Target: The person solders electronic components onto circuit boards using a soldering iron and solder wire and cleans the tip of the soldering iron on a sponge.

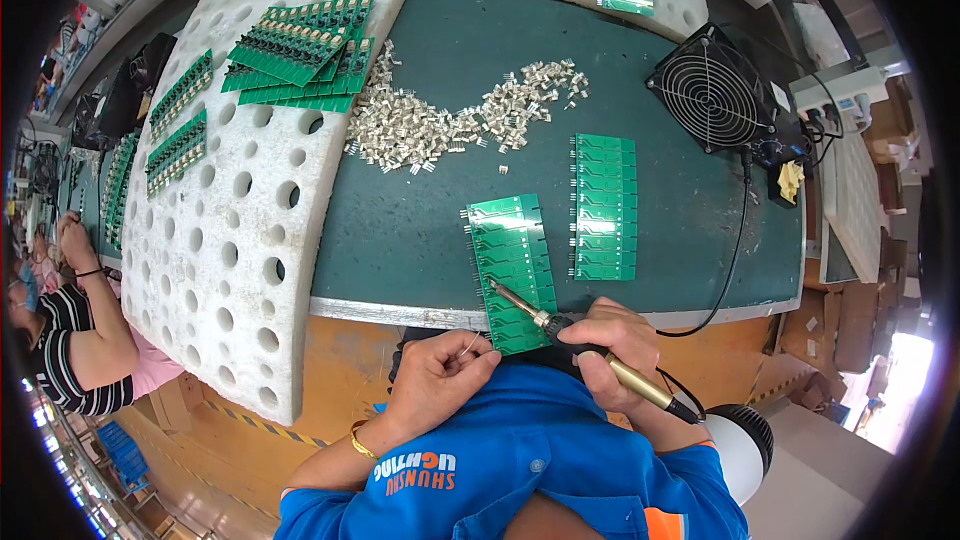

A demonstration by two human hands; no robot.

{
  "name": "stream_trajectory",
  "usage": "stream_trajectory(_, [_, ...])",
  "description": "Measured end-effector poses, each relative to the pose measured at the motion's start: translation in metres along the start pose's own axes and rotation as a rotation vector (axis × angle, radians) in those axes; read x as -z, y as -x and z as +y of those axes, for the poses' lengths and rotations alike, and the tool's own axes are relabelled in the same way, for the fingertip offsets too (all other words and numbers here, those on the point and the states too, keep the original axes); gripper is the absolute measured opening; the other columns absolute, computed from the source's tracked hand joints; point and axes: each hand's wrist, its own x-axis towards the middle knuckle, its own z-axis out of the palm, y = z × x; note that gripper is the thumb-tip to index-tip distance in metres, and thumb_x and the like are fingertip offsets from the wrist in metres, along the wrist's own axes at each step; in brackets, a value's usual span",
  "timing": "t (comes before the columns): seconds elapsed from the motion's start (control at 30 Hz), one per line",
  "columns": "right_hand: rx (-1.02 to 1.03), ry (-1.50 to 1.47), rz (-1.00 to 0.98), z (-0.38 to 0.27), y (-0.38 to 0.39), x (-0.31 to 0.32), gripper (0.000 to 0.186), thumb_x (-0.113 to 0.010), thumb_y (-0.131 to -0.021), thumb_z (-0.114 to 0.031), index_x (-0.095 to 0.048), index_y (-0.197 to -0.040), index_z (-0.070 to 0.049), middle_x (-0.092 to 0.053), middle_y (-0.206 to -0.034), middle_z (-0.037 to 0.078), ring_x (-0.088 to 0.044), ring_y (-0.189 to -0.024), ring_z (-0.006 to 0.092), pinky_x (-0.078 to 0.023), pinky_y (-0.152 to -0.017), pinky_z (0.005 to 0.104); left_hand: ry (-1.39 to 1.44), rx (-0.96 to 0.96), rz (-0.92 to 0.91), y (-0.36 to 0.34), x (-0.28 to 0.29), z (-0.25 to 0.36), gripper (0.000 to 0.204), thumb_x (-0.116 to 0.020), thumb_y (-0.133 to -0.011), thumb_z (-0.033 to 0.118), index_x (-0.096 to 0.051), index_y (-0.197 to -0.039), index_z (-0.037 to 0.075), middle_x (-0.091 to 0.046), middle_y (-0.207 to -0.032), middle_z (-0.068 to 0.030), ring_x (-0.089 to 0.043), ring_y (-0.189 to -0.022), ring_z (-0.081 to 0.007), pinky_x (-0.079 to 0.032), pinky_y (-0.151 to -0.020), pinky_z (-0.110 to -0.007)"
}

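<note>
My right hand (618, 352) is closed round a soldering iron (640, 380) with a brass-coloured handle. Its metal tip reaches the left side of a green circuit board panel (512, 240), which overhangs the table's front edge. By the panel's lower left corner, my left hand (440, 380) pinches a thin silvery solder wire (468, 343). Whether those fingers also touch the panel I cannot tell. A second green panel (605, 208) lies to the right on the mat. Beyond them is a heap of small white pin connectors (420, 130), with one loose connector (503, 169) nearer me.
A white foam board (240, 230) with holes, at the left, carries stacked panels (300, 45). A black fan (710, 90) stands back right, beside a yellow sponge (790, 180). The iron's cable (735, 270) crosses the table edge. Another person (85, 340) sits far left.
</note>
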Motion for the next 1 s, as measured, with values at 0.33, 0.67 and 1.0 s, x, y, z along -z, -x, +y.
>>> stream_trajectory(0.33, [-0.041,-0.011,0.049,-0.003,0.004,0.005,0.037,-0.05,-0.099,-0.037,-0.06,-0.097,-0.002,-0.051,-0.054,0.003,-0.049,-0.048,0.0153,-0.036,-0.046,0.0316,-0.002,-0.007,0.001,0.0,0.001,-0.003,0.01,-0.069,-0.089,0.01,-0.068,-0.086,0.001,-0.052,-0.063,0.0089,-0.038,-0.057,0.0013,-0.03,-0.05,-0.019])
stream_trajectory(0.67, [-0.009,0.04,0.016,0.006,0.011,0.002,0.037,-0.061,-0.095,-0.036,-0.062,-0.108,-0.002,-0.058,-0.074,0.009,-0.055,-0.059,0.022,-0.043,-0.052,0.0342,0.003,-0.01,-0.007,0.001,0.002,-0.001,0.009,-0.068,-0.09,0.01,-0.068,-0.087,0.001,-0.051,-0.064,0.0088,-0.037,-0.058,0.0008,-0.03,-0.051,-0.02])
stream_trajectory(1.0, [0.115,0.287,-0.019,0.01,0.016,-0.014,0.046,-0.082,-0.075,-0.029,-0.061,-0.109,-0.008,-0.058,-0.084,0.01,-0.059,-0.067,0.0259,-0.047,-0.055,0.0357,0.083,-0.029,-0.04,0.002,0.0,0.002,0.009,-0.067,-0.091,0.009,-0.068,-0.094,0.001,-0.052,-0.067,0.0095,-0.038,-0.059,0.001,-0.03,-0.052,-0.019])
